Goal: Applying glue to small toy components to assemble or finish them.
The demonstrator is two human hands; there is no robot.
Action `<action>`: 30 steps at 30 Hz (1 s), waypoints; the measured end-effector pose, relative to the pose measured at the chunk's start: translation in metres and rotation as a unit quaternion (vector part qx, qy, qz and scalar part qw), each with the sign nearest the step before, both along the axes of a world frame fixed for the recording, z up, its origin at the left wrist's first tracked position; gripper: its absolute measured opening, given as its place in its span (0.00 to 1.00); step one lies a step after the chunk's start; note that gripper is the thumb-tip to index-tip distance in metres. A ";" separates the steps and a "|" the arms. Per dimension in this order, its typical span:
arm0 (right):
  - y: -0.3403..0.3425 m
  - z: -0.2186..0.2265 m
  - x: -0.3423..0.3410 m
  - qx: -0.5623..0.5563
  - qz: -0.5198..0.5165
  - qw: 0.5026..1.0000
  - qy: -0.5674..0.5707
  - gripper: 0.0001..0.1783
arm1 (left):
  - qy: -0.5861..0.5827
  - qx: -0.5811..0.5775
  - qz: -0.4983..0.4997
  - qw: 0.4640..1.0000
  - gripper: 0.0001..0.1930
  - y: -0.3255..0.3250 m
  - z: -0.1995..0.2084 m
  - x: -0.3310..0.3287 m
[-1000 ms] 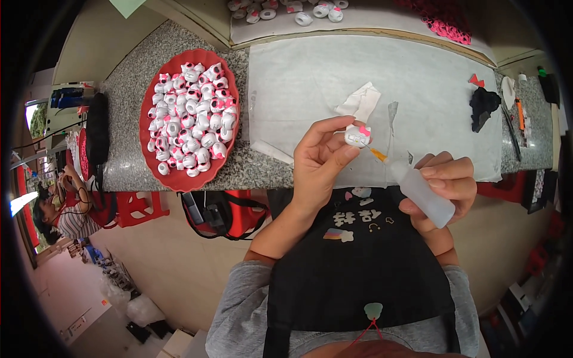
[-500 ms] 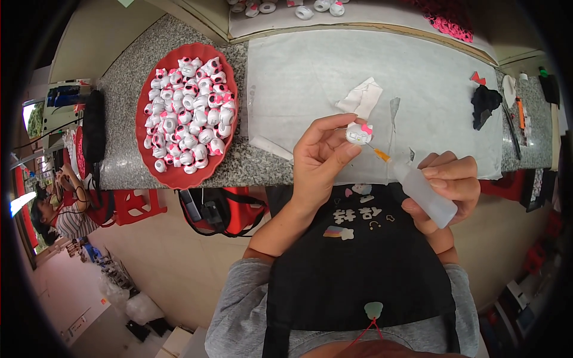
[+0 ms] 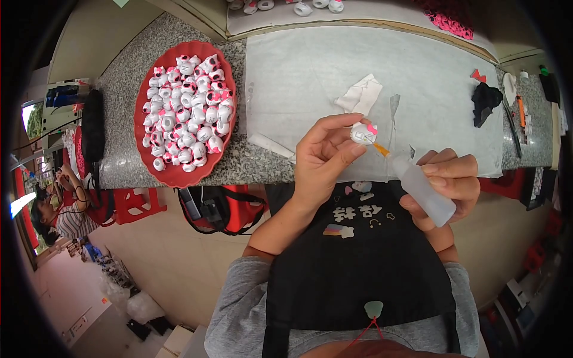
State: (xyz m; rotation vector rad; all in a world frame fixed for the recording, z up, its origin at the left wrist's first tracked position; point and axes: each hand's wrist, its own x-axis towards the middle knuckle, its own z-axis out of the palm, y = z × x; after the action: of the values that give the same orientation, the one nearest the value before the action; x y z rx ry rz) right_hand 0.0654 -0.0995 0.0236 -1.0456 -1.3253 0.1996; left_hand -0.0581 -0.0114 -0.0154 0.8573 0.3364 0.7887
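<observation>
Right at the fingertips, here's a small white cat-head piece (image 3: 362,135), glossy and rounded, with a pink bow at its upper right and fine outlines across its face, too small to read clearly. The left hand (image 3: 323,156) has it pinched, forefinger over the far side, thumb along the near side, so the piece sits at the very tips with its face clear of them, turned toward the right. And just there comes the orange nozzle (image 3: 381,150), its thin end right at the face; whether it touches, I can't tell. Behind it is a frosted squeeze bottle (image 3: 425,194), tilted, wrapped by the fingers and thumb of the right hand (image 3: 446,184).

Beyond the hands lies a white sheet (image 3: 298,77) spread over the speckled counter (image 3: 265,174), with a crumpled paper (image 3: 361,94) just past the left fingers. Over on the far right, a black cloth (image 3: 486,104) sits near a small red scrap (image 3: 478,76). Out left, a scalloped red platter (image 3: 185,178) is piled with similar white-and-pink heads (image 3: 186,116). On the far shelf, pink pieces (image 3: 449,24) lie heaped at the right.
</observation>
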 end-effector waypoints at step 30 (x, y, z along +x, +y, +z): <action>0.041 0.002 0.079 -0.284 -0.047 0.950 0.123 0.11 | 0.028 -0.022 0.123 0.992 0.19 0.016 -0.001 -0.007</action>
State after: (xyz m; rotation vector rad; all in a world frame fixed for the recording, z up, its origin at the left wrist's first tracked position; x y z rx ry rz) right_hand 0.1443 -0.0586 0.0255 -1.5085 -1.0039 0.6468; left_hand -0.0656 0.0047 -0.0163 0.8066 0.5146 0.9838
